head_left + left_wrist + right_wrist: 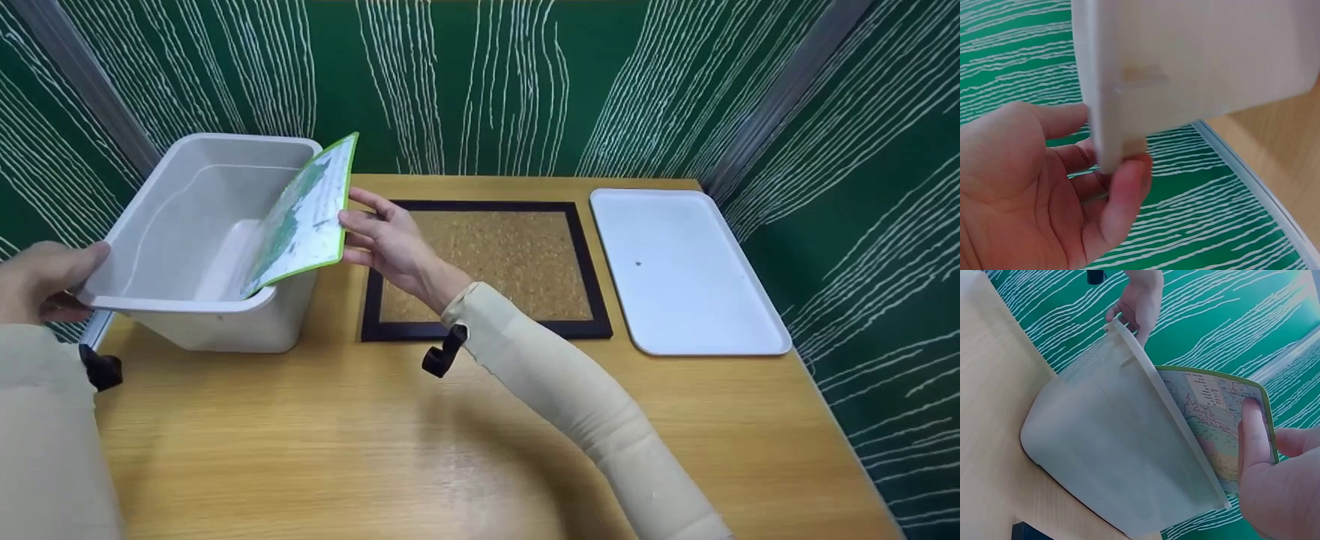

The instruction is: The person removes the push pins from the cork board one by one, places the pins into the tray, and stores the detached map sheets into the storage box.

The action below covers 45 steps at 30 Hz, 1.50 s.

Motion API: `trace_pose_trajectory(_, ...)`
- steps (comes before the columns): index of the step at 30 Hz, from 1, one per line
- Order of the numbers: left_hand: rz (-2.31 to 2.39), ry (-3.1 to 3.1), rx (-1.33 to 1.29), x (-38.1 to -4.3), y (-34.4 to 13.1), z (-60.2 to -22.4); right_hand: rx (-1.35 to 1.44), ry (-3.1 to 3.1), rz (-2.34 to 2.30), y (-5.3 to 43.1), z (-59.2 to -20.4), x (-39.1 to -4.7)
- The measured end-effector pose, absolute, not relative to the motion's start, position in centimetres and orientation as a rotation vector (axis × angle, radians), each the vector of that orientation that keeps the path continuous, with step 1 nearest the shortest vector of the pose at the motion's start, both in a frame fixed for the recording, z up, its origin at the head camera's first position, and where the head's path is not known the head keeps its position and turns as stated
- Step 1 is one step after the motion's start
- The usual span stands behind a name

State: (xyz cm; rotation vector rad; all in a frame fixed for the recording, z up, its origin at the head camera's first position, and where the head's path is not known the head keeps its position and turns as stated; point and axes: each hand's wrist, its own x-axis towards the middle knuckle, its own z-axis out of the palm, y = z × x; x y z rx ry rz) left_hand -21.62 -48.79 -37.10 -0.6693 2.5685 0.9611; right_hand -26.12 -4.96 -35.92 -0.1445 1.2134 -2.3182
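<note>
A white plastic bin (247, 330) stands at the table's left side. My left hand (45, 281) grips its near left rim, thumb on one side and fingers on the other, as the left wrist view also shows around the bin's rim (1107, 112). With my right hand (397, 244) I pinch the right edge of a thin, green-edged map sheet (319, 214). The sheet slants over the bin's right rim, its lower part inside the bin. In the right wrist view, printed map detail shows on the sheet's other face (1207, 405).
Right of the bin lies a cork board (495, 259) in a black frame. Farther right is a white tray (690, 277) with a small dark spot. Green walls (517, 82) with white lines enclose the wooden table (360, 427) at the back and sides.
</note>
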Motion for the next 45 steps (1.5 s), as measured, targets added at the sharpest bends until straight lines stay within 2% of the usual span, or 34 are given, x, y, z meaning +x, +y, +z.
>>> trace_pose_trajectory(8,1.073,2.569,-0.507,-19.9,-48.0,-38.1,-0.169,1.254,-2.312,-6.0,-36.2,-25.6)
trace_pose_trajectory(20,1.105,2.618,-0.633,-18.3,-47.4,-40.0,-0.154,1.212,-2.267,-8.0,-37.7,-24.6)
trace_pose_trajectory(33,1.119,2.632,-0.622,-17.7,-44.2,-37.4,-0.197,1.215,-2.096,-8.9,-39.3,-24.0)
trace_pose_trajectory(45,1.147,2.619,-0.62,-17.6,-45.1,-38.0,-0.249,1.141,-2.094,-9.5,-39.8,-23.9)
